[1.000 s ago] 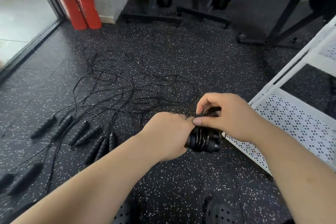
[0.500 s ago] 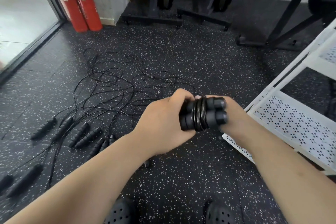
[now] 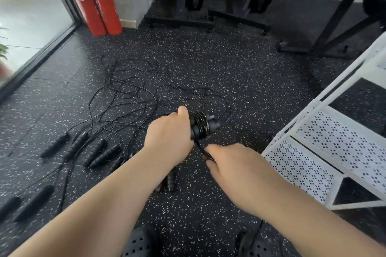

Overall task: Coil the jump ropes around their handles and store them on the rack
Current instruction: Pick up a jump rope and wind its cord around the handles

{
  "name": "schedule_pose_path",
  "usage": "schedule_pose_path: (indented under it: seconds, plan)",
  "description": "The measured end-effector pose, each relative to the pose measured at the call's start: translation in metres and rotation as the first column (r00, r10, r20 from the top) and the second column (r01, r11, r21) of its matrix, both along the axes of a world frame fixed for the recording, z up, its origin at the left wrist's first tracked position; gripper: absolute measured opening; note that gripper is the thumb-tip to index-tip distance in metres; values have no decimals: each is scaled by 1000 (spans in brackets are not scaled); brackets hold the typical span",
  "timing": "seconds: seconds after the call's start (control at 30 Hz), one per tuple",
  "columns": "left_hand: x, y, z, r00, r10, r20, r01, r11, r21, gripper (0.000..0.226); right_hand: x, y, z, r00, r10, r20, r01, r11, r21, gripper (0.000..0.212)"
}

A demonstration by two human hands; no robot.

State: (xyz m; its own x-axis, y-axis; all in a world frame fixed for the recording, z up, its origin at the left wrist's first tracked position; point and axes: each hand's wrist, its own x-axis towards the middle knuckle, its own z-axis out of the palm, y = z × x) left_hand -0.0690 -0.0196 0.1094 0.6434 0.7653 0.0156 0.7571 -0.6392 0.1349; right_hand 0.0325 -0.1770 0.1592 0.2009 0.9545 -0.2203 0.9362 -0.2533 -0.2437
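My left hand (image 3: 170, 134) grips a pair of black jump rope handles (image 3: 203, 126) held side by side, with black cord wound several times around their middle. A short end of that cord runs down to my right hand (image 3: 227, 164), which pinches it just below the bundle. Several more black jump ropes (image 3: 133, 98) lie tangled on the speckled floor to the left, their foam handles (image 3: 95, 149) pointing towards me. The white perforated rack (image 3: 325, 152) stands at the right, close to both hands.
Two red fire extinguishers (image 3: 94, 0) stand at the back left beside a glass door. Black gym machine bases (image 3: 206, 21) line the back wall. Two more handles (image 3: 165, 181) lie under my left forearm. My dark shoes (image 3: 137, 244) show at the bottom.
My right hand has come off the bundle and dropped below it, pulling the cord end down. My left hand keeps hold of the handles, which now point right and away.
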Motion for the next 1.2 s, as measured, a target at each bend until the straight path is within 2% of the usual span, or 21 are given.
schedule_pose_path:
  seconds: [0.07,0.13,0.27,0.43,0.53,0.63,0.73,0.83,1.0,1.03,1.1,1.2]
  plan:
    - [1,-1,-3,995,-76,-63,76,997,-9,39,6,-3,12,998,15,63,-19,998,66,22]
    - [3,-8,-4,979,-181,-95,180,983,-13,39,20,-1,17,998,-21,52,13,989,144,25]
    - [11,-26,-5,927,-373,-46,373,928,1,40,59,2,16,983,-128,-134,159,954,256,11]
    - [14,-34,-2,823,-567,25,564,821,87,39,90,0,11,920,-134,-369,189,975,118,12]
    - [14,-36,-3,745,-658,110,646,753,128,39,101,-3,12,829,-128,-544,171,985,30,12]
    - [15,-38,0,705,-685,181,678,727,108,45,110,-7,12,752,-168,-637,168,984,-61,18]
    - [15,-42,10,727,-624,286,646,763,21,50,117,-8,14,692,-211,-690,213,973,-84,19]
    - [14,-47,21,779,-502,374,582,801,-137,55,117,-7,14,586,-229,-777,301,952,-54,20]
    - [10,-49,29,834,-359,418,528,738,-421,68,111,6,2,439,-357,-825,478,870,-122,22]
    - [9,-46,30,837,-318,445,517,725,-455,67,110,8,-2,485,-373,-791,498,861,-101,25]
    - [5,-37,34,843,-227,488,477,734,-483,61,105,8,-10,637,-405,-656,489,870,-63,32]
    - [3,-25,36,837,-83,542,388,787,-479,54,86,14,-18,714,-377,-590,458,889,-13,43]
